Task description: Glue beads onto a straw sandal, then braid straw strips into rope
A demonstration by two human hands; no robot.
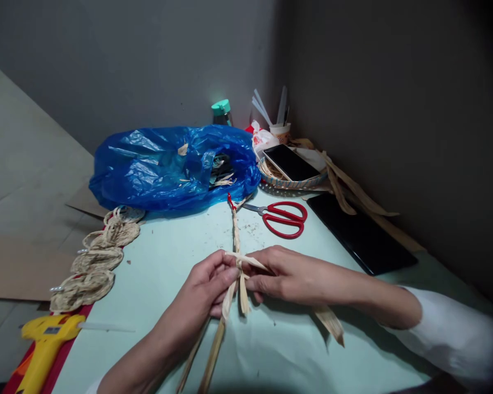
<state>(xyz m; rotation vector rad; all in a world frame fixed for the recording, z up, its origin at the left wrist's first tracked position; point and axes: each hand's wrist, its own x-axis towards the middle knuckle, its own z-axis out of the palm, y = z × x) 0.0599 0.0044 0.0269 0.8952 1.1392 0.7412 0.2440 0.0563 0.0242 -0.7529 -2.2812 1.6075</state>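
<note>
A pale braid of dried husk strips runs from a red tie at its far end down to my hands at the middle of the table. My left hand pinches the braid's near end from the left, thumb on top. From the right, my right hand is closed on a husk strip that crosses over the braid. Loose strips hang toward the near edge below my left hand, and another strip end comes out beneath my right wrist.
Red-handled scissors lie beyond my right hand, near a blue plastic bag, a phone on a basket and a black tablet. Coiled braids and a yellow glue gun lie at the left edge.
</note>
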